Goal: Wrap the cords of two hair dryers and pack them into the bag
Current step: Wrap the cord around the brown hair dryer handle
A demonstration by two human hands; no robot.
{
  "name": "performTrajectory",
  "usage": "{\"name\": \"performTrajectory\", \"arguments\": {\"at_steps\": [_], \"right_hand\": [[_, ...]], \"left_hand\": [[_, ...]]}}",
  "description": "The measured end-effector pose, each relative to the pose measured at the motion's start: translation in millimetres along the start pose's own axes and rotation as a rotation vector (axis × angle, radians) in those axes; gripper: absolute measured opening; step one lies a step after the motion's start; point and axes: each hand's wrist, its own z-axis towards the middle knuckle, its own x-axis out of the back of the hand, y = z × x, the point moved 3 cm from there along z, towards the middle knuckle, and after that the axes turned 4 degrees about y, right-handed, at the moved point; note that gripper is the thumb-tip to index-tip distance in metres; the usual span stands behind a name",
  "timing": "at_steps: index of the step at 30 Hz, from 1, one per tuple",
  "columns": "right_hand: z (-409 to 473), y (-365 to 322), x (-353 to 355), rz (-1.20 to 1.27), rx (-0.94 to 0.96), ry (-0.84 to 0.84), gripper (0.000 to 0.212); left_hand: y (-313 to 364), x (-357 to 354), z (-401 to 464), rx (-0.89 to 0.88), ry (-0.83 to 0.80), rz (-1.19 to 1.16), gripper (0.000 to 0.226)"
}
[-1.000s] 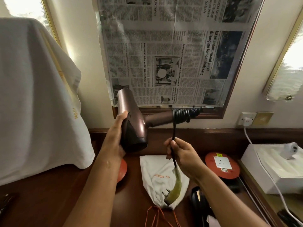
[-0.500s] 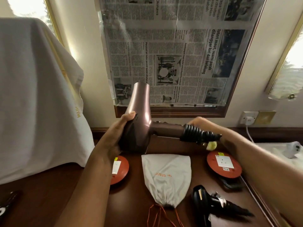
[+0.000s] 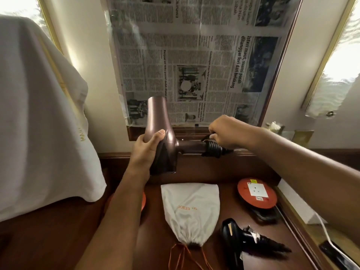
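Nearest me, the black dryer (image 3: 247,237) and drawstring bag (image 3: 190,207) lie on the counter (image 3: 58,236). Above, my left hand (image 3: 145,151) grips the bronze dryer (image 3: 161,137). My right hand (image 3: 227,131), lower a second ago, now pinches the cord (image 3: 212,150) end at the coiled handle; I judge wrapping nearly done.

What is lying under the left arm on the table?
An orange disc shows only at its edge beside the left arm. The rest is covered, so any label is hidden.
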Motion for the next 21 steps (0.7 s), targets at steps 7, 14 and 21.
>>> {"name": "performTrajectory", "arguments": {"at_steps": [7, 14, 21], "right_hand": [[-3.3, 2.3, -28.1, 0.659, -0.37, 0.191, 0.017], [-22.4, -19.1, -63.7, 1.523, -0.53, 0.264, 0.008], [-40.8, -28.3, -78.9, 1.142, -0.237, 0.158, 0.019]], "left_hand": [[-4.4, -1.2, -3.7, -0.039, 0.088, -0.089, 0.069], [-21.9, 3.4, -1.1, 0.032, 0.114, -0.194, 0.065], [-27.6, 14.6, 2.2, 0.149, 0.088, -0.352, 0.056]]}}
